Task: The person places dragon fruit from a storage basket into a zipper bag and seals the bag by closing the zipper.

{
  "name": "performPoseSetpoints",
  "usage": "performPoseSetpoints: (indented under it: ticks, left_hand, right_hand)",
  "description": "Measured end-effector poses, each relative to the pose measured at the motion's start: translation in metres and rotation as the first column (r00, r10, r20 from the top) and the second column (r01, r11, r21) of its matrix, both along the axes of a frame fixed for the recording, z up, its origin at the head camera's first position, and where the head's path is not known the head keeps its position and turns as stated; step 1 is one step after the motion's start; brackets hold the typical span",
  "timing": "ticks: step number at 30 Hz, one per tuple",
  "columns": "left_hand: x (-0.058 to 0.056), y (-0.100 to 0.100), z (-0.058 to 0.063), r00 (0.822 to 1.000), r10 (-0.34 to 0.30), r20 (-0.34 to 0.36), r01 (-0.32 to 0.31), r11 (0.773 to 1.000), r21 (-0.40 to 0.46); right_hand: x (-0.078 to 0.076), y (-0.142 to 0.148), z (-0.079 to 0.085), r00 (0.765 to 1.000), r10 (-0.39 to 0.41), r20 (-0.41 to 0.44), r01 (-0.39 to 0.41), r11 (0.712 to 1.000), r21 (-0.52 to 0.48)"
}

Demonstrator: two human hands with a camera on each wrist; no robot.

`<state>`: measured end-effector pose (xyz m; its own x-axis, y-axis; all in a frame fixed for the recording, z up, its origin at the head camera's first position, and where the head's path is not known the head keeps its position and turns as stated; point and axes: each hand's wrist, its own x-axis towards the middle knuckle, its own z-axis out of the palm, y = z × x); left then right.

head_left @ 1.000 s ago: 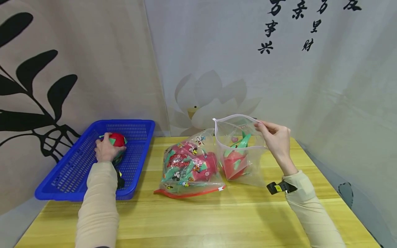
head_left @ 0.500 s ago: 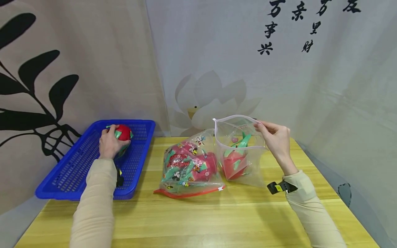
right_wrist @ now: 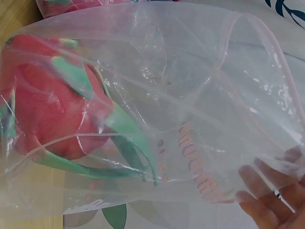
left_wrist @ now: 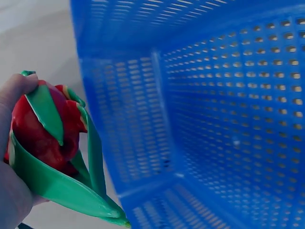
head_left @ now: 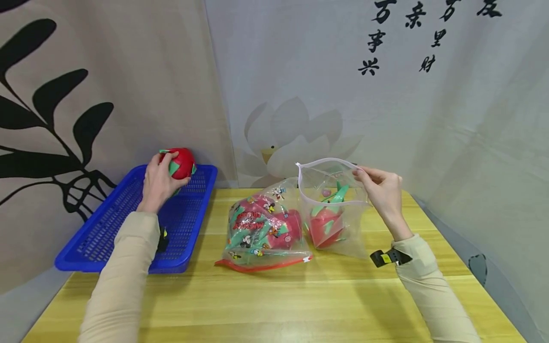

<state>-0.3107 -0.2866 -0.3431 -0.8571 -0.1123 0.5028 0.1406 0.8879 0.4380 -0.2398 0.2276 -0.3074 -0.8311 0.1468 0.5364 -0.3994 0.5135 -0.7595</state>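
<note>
My left hand grips a red dragon fruit with green leafy scales and holds it over the far part of the blue basket. In the left wrist view the dragon fruit is beside the basket wall, its long green leaves pointing down. My right hand pinches the rim of a clear zip bag, whose mouth gapes. Inside that bag lies another dragon fruit, also plain in the right wrist view.
A second clear bag with a red zip edge and cartoon prints lies on the wooden table, red and green fruit inside. It sits between the basket and the held bag. A printed cloth hangs behind the table.
My left hand has lifted the dragon fruit up out of the basket and moved a little to the right. My right hand keeps its hold on the bag's rim.
</note>
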Motion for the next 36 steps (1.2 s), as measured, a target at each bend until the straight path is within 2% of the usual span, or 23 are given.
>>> performPoseSetpoints:
  ticks: [7, 14, 17, 23, 29, 36]
  left_hand:
    - [0.003, 0.018, 0.019, 0.994, -0.067, -0.092, 0.062, 0.997, -0.056]
    - [0.008, 0.041, 0.033, 0.962, -0.174, -0.21, 0.147, 0.979, -0.139]
    - [0.011, 0.051, 0.039, 0.937, -0.231, -0.262, 0.19, 0.966, -0.173]
    - [0.017, 0.073, 0.048, 0.873, -0.333, -0.357, 0.259, 0.936, -0.24]
    - [0.024, 0.096, 0.057, 0.812, -0.43, -0.395, 0.333, 0.897, -0.292]
    - [0.032, 0.118, 0.066, 0.754, -0.506, -0.419, 0.379, 0.856, -0.351]
  right_hand:
    - [0.001, 0.0, 0.001, 1.0, 0.002, -0.005, -0.002, 1.0, 0.001]
    - [-0.001, 0.001, 0.0, 1.0, 0.002, -0.005, -0.002, 1.0, -0.003]
    - [-0.001, 0.001, -0.001, 1.0, 0.002, -0.003, -0.002, 1.0, -0.004]
    - [0.0, 0.0, 0.0, 1.0, -0.008, 0.011, 0.008, 1.0, 0.004]
    - [0.001, 0.0, 0.0, 1.0, -0.01, 0.011, 0.01, 1.0, 0.005]
    - [0.003, -0.001, 0.001, 1.0, -0.006, -0.01, 0.006, 1.0, 0.015]
